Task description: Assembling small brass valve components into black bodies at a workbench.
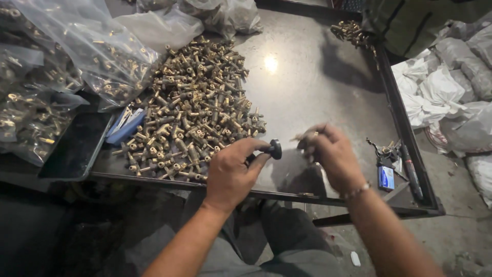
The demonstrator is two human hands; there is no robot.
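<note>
Your left hand grips a black round-headed tool, its head pointing right toward your right hand, just beside it. That hand's fingers pinch a small brass fitting, blurred, above the dark worktop.

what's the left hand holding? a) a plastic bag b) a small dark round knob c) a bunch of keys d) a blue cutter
b: the left hand pinches a small dark round knob at its fingertips above the tray, while the blue cutter lies left of the brass pile and the keys lie off to the right.
</note>
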